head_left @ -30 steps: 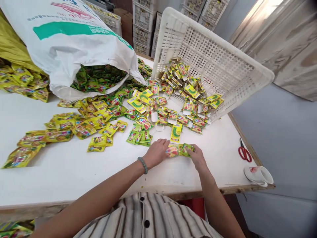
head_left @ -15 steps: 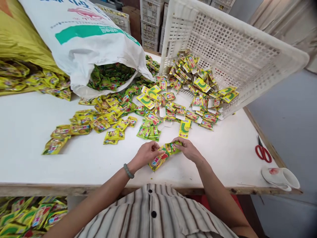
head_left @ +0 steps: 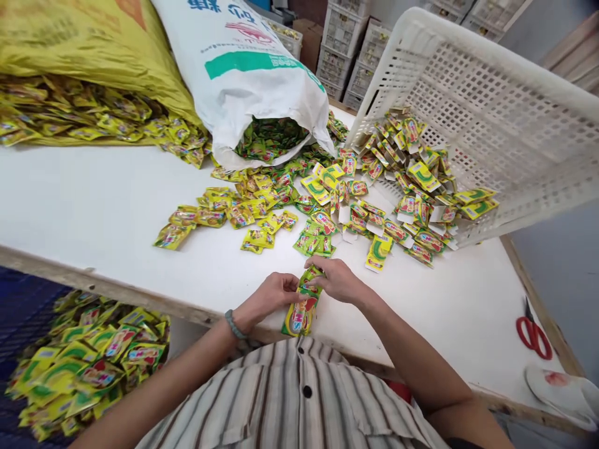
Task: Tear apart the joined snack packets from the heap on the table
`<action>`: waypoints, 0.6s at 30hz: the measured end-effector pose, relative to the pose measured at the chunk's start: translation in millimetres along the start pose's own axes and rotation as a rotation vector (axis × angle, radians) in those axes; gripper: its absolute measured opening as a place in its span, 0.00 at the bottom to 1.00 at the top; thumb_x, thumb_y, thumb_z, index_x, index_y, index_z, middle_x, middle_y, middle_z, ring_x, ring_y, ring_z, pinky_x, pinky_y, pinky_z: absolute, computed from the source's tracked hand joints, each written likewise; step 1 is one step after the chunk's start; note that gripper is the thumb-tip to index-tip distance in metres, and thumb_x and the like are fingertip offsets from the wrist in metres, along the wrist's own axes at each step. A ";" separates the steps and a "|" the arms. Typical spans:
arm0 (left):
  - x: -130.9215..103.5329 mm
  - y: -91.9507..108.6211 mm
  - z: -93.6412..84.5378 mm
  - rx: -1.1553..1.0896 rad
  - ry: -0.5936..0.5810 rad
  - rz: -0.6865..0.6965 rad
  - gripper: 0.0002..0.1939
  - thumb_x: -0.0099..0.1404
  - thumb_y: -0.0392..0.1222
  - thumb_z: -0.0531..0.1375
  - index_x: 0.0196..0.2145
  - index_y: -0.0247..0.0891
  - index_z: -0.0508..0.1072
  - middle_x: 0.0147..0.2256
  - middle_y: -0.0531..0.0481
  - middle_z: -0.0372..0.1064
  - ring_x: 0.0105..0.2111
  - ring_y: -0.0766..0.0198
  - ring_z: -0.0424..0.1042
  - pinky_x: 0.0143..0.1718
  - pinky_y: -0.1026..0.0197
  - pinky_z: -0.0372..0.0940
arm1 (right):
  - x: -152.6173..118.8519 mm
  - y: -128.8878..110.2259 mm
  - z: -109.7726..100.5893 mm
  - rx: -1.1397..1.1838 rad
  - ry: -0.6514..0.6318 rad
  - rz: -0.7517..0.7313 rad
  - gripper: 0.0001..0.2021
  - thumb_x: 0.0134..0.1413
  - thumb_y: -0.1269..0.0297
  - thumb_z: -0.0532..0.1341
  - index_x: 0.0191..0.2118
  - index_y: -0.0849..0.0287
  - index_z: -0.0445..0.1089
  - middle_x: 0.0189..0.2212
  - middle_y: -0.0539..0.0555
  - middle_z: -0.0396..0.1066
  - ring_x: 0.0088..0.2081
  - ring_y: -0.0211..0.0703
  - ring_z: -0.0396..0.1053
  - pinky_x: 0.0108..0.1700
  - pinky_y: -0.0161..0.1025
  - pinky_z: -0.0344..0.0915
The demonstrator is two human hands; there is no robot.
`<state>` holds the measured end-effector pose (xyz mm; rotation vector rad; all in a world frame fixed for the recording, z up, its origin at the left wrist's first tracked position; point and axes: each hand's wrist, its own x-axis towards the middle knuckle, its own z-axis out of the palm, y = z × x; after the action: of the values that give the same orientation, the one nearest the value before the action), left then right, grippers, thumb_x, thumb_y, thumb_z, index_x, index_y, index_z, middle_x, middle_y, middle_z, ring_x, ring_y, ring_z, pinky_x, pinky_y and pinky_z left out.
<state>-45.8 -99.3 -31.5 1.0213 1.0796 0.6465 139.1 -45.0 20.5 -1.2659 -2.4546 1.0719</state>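
Note:
Close to the table's front edge, my left hand pinches a small yellow-green carton with a watermelon picture. My right hand has its fingers closed on green sachets at the carton's upper end. How far the sachets sit inside the carton is partly hidden by the fingers. Just beyond my hands lies a small pile of green sachets. A flattish yellow carton rests to the right of it. Yellow sachets are spread to the left.
A tilted white plastic crate spills empty cartons on the table's right. A white sack and a yellow bag of sachets stand behind. Red scissors and a white cup lie right. Filled cartons sit below left.
The view has swung left, showing more of the yellow bag and the lower-left cartons. My hands have turned the carton and sachets more upright in the picture and drawn them to the table edge.

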 end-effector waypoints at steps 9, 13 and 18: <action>-10.7 0.0 -1.1 0.103 0.067 0.059 0.15 0.50 0.50 0.66 0.26 0.35 0.72 0.25 0.51 0.73 0.26 0.61 0.69 0.29 0.62 0.62 | 7.4 -15.7 -1.2 -0.066 -0.157 -0.060 0.22 0.44 0.75 0.65 0.47 0.53 0.67 0.26 0.46 0.67 0.29 0.38 0.62 0.31 0.33 0.53; -15.0 5.1 0.6 0.007 0.048 0.046 0.15 0.50 0.49 0.66 0.29 0.35 0.73 0.27 0.50 0.74 0.29 0.60 0.72 0.32 0.61 0.64 | 4.9 -15.9 -5.9 0.133 -0.052 -0.016 0.24 0.49 0.72 0.62 0.53 0.52 0.64 0.29 0.46 0.72 0.29 0.37 0.66 0.34 0.34 0.60; -16.7 2.7 2.4 0.027 0.066 0.047 0.14 0.51 0.48 0.66 0.31 0.35 0.75 0.29 0.49 0.76 0.30 0.57 0.73 0.33 0.60 0.65 | 0.0 -17.3 4.9 0.121 -0.114 -0.064 0.23 0.50 0.77 0.58 0.52 0.51 0.66 0.28 0.46 0.76 0.30 0.38 0.70 0.36 0.35 0.61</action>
<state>-49.7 -113.1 -22.1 1.0578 1.1269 0.7096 125.8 -54.1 28.6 -1.1127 -2.4504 1.2867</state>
